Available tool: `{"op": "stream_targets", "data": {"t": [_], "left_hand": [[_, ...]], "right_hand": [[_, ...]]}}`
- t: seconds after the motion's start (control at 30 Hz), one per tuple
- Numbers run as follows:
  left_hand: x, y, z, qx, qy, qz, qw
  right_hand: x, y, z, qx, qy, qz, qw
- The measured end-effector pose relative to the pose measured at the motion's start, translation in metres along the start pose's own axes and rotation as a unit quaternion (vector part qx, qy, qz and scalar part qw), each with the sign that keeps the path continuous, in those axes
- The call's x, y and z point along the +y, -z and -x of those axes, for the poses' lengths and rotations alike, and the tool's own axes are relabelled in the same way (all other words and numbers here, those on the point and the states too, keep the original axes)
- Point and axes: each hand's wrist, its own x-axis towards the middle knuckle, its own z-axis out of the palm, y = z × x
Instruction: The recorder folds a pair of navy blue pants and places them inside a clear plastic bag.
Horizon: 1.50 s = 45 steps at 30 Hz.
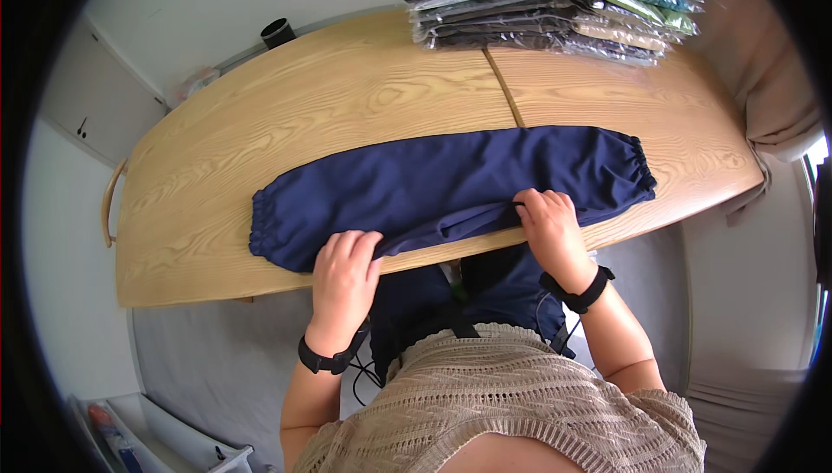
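A long navy fabric piece with gathered, elastic-looking ends (407,178) lies lengthwise across the table in front of me. Its near edge is lifted and folded, forming a loose ridge between my hands. My left hand (344,278) grips that edge toward the left end, fingers curled over the cloth. Farther right, my right hand (552,229) pinches the same near edge between thumb and fingers. The exact garment kind does not show.
Stacks of folded clothes in clear plastic bags (529,1) stand at the table's far right. The wooden table (199,170) has a seam running away from me. A black cup (277,33) is beyond its far edge, a chair back (111,204) at its left.
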Motion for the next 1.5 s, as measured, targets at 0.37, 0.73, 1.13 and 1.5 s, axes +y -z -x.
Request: {"op": "stream_targets", "data": {"t": [0.37,0.73,1.13,1.5], "left_hand": [[-0.053,0.007,0.018,0.069,0.012,0.006,0.998],[-0.054,0.007,0.007,-0.036,0.075,-0.061,0.995],[-0.046,0.011,0.006,-0.055,0.090,-0.053,0.993],[0.056,-0.048,-0.021,-0.059,-0.042,0.004,0.997]], "right_hand": [[0.009,0.004,-0.001,-0.033,0.013,-0.009,0.999],[-0.014,0.012,-0.013,0.007,-0.017,0.086,0.996],[-0.049,-0.038,-0.021,0.008,0.076,-0.142,0.987],[-0.042,-0.036,-0.018,0.008,0.044,-0.169,0.985]]}}
